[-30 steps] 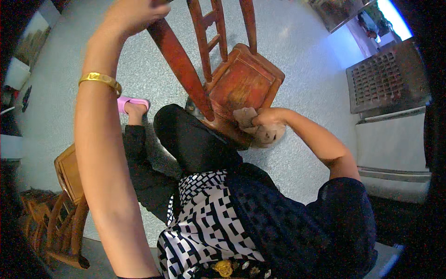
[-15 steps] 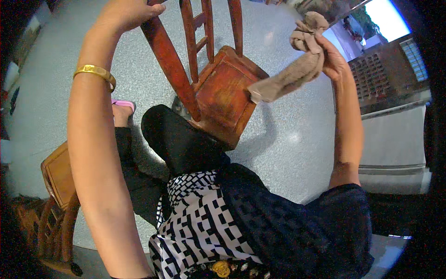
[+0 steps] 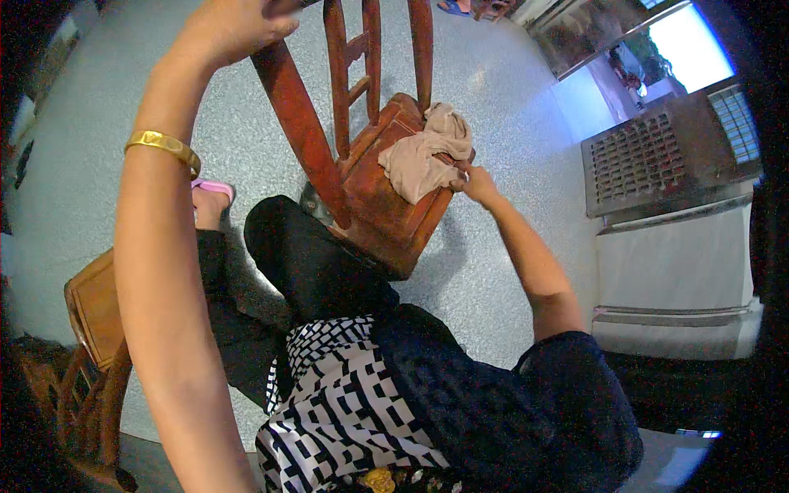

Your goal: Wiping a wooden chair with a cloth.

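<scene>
A red wooden chair (image 3: 386, 193) stands on the speckled floor in front of my knees. My left hand (image 3: 234, 29) is raised at the top of the picture and grips the top of the chair's back post. A crumpled beige cloth (image 3: 423, 152) lies on the chair seat, toward its far right corner. My right hand (image 3: 475, 182) rests at the seat's right edge, its fingertips touching the cloth's edge. A gold bangle (image 3: 160, 144) sits on my left wrist.
A second, lighter wooden chair (image 3: 90, 308) stands at my lower left. A foot in a pink slipper (image 3: 212, 191) is on the floor left of the red chair. A white cabinet (image 3: 682, 279) and a dark grated panel (image 3: 649, 160) stand at the right.
My right hand wiped the seat's front with the cloth, lifted it high to the right, then brought it down onto the seat. My left hand stayed on the chair back.
</scene>
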Demonstrator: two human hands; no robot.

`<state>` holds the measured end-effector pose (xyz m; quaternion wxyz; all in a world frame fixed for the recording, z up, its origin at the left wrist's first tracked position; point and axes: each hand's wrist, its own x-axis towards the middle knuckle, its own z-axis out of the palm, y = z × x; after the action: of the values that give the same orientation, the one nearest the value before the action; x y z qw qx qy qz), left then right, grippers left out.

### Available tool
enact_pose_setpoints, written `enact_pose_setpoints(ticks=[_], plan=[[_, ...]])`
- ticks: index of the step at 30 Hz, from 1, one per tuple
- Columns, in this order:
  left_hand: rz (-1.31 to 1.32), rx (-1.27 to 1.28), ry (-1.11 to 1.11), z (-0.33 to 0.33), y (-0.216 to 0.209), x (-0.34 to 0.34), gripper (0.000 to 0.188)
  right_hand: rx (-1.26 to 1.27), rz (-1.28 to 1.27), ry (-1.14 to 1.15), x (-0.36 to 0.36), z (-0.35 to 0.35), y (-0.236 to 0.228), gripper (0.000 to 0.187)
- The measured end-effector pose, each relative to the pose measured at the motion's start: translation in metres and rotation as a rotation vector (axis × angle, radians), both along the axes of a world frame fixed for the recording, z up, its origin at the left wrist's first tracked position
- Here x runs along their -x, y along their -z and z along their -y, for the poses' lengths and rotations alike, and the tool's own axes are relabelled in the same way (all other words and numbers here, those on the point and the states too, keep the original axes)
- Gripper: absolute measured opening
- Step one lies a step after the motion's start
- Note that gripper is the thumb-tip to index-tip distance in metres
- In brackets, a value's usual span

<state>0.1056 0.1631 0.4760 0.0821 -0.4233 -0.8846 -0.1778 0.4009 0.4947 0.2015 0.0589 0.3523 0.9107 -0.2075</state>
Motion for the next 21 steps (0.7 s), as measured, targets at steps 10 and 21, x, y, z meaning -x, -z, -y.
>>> enact_pose_setpoints(ticks=[10, 21], plan=[[0.028, -0.008, 0.003, 0.005, -0.002, -0.001, 0.05, 0.662, -0.313, 0.161, 0.026, 0.028, -0.046, 0.01], [-0.294, -0.061, 0.07, -0.014, 0.029, 0.028, 0.049, 0.42, -0.002, -0.048, -0.01, 0.004, -0.054, 0.026]])
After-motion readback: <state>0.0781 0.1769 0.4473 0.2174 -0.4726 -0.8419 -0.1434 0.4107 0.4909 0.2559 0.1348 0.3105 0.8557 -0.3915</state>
